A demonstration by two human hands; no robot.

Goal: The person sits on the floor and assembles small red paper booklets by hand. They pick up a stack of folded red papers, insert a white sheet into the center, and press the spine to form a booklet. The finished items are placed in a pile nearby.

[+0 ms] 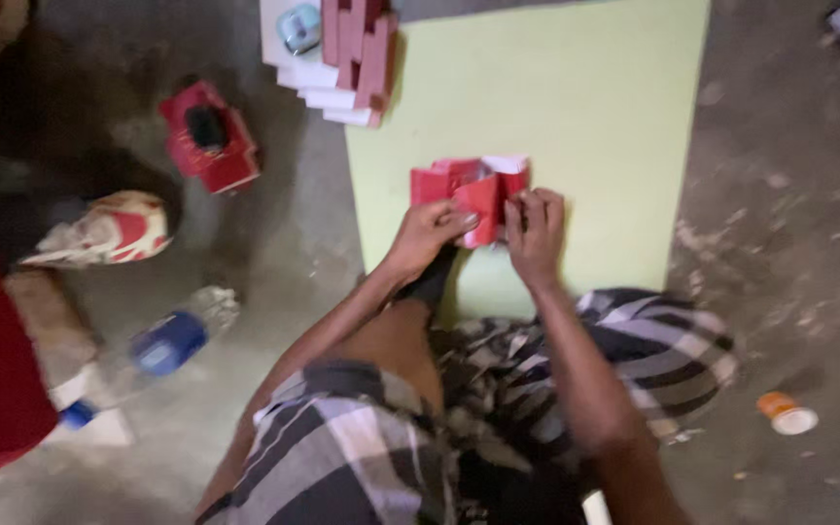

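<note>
Hands (428, 233) (535, 228), two, folding one red carton (469, 190)

Red carton (471, 194) on green sheet (585, 117), stacked red/white cartons (347, 58) behind (blurry).

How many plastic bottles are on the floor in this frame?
1. A clear bottle with a blue label lies on its side on the floor, left of the person's knee, away from the left hand and right hand. Others may be out of frame.
</note>
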